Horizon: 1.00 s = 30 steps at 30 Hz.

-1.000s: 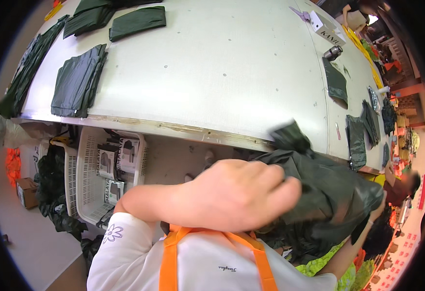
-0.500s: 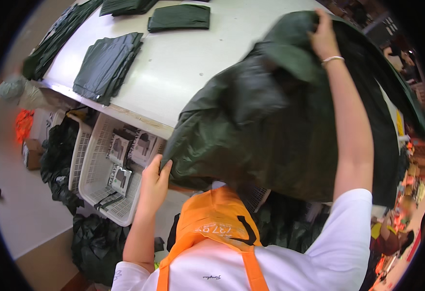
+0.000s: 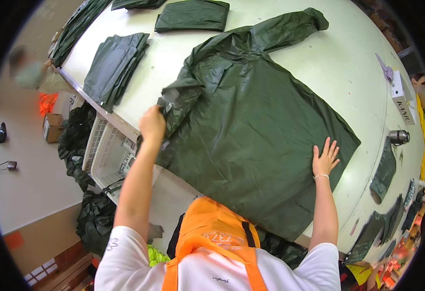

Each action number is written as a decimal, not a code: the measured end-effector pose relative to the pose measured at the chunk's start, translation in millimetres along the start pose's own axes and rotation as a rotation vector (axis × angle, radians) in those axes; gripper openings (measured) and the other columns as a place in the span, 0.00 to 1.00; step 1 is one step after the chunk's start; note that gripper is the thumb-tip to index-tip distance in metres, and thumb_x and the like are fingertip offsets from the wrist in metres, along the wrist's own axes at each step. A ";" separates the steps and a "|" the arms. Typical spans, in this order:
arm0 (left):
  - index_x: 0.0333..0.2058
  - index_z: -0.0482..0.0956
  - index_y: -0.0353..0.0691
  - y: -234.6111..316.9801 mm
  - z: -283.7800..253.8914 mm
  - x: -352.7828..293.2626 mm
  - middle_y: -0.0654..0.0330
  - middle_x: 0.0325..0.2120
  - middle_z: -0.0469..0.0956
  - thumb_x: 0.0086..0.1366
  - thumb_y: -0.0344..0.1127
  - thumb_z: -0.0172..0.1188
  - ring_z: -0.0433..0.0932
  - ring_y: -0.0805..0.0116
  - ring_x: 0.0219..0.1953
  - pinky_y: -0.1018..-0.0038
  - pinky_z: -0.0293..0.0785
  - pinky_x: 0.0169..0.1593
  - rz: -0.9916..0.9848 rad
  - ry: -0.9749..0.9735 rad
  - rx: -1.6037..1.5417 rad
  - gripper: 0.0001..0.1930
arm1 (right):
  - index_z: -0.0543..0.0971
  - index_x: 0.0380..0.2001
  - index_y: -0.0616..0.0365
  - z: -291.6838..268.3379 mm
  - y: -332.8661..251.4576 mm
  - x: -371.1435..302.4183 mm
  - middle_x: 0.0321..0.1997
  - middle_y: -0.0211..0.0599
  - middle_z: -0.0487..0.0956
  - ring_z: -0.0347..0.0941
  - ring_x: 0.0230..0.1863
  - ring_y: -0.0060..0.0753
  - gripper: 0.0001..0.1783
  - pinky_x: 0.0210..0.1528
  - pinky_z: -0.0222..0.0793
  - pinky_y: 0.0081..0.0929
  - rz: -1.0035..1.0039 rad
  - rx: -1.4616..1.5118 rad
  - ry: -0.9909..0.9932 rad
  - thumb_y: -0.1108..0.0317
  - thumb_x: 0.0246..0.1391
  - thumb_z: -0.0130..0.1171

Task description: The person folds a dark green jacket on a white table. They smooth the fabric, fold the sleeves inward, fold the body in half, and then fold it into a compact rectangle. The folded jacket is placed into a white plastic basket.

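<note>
My left hand (image 3: 152, 125) pinches the dark green raincoat's (image 3: 251, 121) sleeve at frame centre-left; right hand (image 3: 325, 157) fingers spread flat on its hem, lower right.

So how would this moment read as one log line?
left hand: grips raincoat sleeve | right hand: flat on raincoat | raincoat: spread on table
</note>
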State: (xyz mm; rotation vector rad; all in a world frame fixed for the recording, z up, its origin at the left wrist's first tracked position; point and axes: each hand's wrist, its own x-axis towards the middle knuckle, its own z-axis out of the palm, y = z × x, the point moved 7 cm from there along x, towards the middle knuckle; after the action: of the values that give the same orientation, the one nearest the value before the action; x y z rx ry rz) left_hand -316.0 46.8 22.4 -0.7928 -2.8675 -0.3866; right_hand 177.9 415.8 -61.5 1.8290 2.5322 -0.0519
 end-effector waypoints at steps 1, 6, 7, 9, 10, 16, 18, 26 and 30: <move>0.38 0.76 0.40 -14.1 -9.6 16.3 0.50 0.32 0.78 0.56 0.31 0.52 0.77 0.51 0.37 0.58 0.71 0.40 -0.005 0.027 0.095 0.11 | 0.48 0.67 0.35 -1.2 2.5 6.7 0.73 0.31 0.41 0.34 0.73 0.43 0.38 0.66 0.31 0.62 -0.004 0.002 0.007 0.41 0.57 0.44; 0.44 0.73 0.38 -6.2 -69.8 64.3 0.47 0.39 0.76 0.55 0.28 0.55 0.76 0.49 0.39 0.61 0.71 0.42 0.044 0.452 -0.247 0.15 | 0.50 0.67 0.35 -4.4 8.3 30.2 0.73 0.30 0.43 0.36 0.72 0.43 0.37 0.66 0.34 0.61 -0.043 -0.014 0.056 0.42 0.57 0.45; 0.44 0.73 0.36 49.1 -85.9 58.5 0.46 0.40 0.75 0.54 0.27 0.56 0.76 0.49 0.38 0.61 0.71 0.42 0.143 0.582 -0.230 0.16 | 0.50 0.67 0.35 -5.8 9.3 33.2 0.73 0.30 0.43 0.36 0.72 0.43 0.37 0.66 0.34 0.61 -0.040 -0.028 0.060 0.43 0.57 0.46; 0.46 0.71 0.35 151.7 -55.5 17.8 0.47 0.43 0.74 0.54 0.26 0.57 0.76 0.53 0.40 0.66 0.71 0.47 0.292 -0.010 -0.378 0.19 | 0.51 0.67 0.35 -4.7 15.7 37.9 0.73 0.30 0.44 0.37 0.72 0.43 0.36 0.65 0.35 0.62 -0.063 -0.021 0.105 0.43 0.57 0.46; 0.51 0.69 0.36 188.2 -34.1 -15.5 0.48 0.49 0.71 0.52 0.33 0.62 0.74 0.52 0.46 0.65 0.69 0.51 0.510 -0.228 -0.363 0.26 | 0.51 0.67 0.35 -3.8 15.9 41.6 0.73 0.30 0.45 0.37 0.72 0.43 0.36 0.65 0.35 0.62 -0.076 -0.015 0.107 0.43 0.57 0.46; 0.64 0.51 0.40 87.0 49.6 36.5 0.44 0.65 0.46 0.57 0.52 0.59 0.46 0.48 0.67 0.52 0.44 0.65 0.350 -0.255 -0.007 0.42 | 0.52 0.67 0.35 -7.8 29.9 55.9 0.72 0.26 0.46 0.38 0.72 0.39 0.36 0.66 0.35 0.60 -0.055 -0.025 0.124 0.42 0.58 0.44; 0.63 0.52 0.37 21.3 40.9 94.5 0.46 0.64 0.49 0.57 0.50 0.59 0.47 0.48 0.67 0.52 0.42 0.66 0.249 -0.013 0.179 0.41 | 0.51 0.67 0.35 -2.0 34.2 54.1 0.72 0.26 0.45 0.38 0.72 0.39 0.36 0.66 0.35 0.60 -0.062 -0.006 0.104 0.42 0.58 0.44; 0.63 0.54 0.41 84.9 66.3 78.4 0.48 0.64 0.50 0.59 0.49 0.57 0.50 0.48 0.66 0.53 0.44 0.65 0.598 -0.188 -0.045 0.37 | 0.51 0.67 0.42 -14.7 -28.6 -2.7 0.72 0.37 0.44 0.37 0.72 0.47 0.31 0.66 0.35 0.61 0.016 0.011 -0.033 0.54 0.62 0.41; 0.58 0.57 0.26 163.9 96.5 173.9 0.42 0.54 0.66 0.63 0.50 0.51 0.63 0.47 0.57 0.58 0.57 0.59 0.543 0.069 -0.175 0.35 | 0.51 0.67 0.45 1.7 -45.2 -16.1 0.73 0.38 0.43 0.35 0.72 0.47 0.33 0.67 0.31 0.58 0.021 0.092 0.009 0.53 0.60 0.43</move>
State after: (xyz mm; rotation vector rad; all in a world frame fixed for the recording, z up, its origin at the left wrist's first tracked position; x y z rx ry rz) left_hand -385.1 294.1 -0.7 -1.4971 -2.4374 -0.5746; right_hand 140.0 386.2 -62.0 1.8920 2.5574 -0.1626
